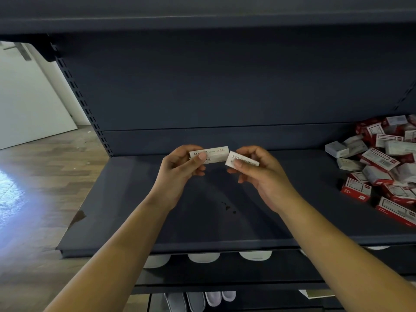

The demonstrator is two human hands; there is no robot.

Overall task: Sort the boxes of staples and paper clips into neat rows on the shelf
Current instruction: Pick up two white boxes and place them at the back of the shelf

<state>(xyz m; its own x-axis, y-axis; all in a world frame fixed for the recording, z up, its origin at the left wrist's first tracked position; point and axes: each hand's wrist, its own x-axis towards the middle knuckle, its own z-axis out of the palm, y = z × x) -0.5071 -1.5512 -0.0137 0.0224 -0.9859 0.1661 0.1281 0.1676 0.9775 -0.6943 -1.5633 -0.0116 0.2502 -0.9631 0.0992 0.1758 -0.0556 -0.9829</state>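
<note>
Your left hand (180, 164) pinches a white staples box (213, 154), thumb on its front face, fingers curled behind. Your right hand (256, 167) pinches a white paper clips box (242, 159), label upside down to you, tilted. Both boxes are held above the dark shelf (135, 210), around its middle, their inner ends nearly touching. Jumbled pile of red and white boxes (382, 163) sits at the shelf's right end, well apart from your hands. Small dark spots (227, 207) on the shelf surface below your hands. White rounded items (255, 255) show on the lower shelf.
</note>
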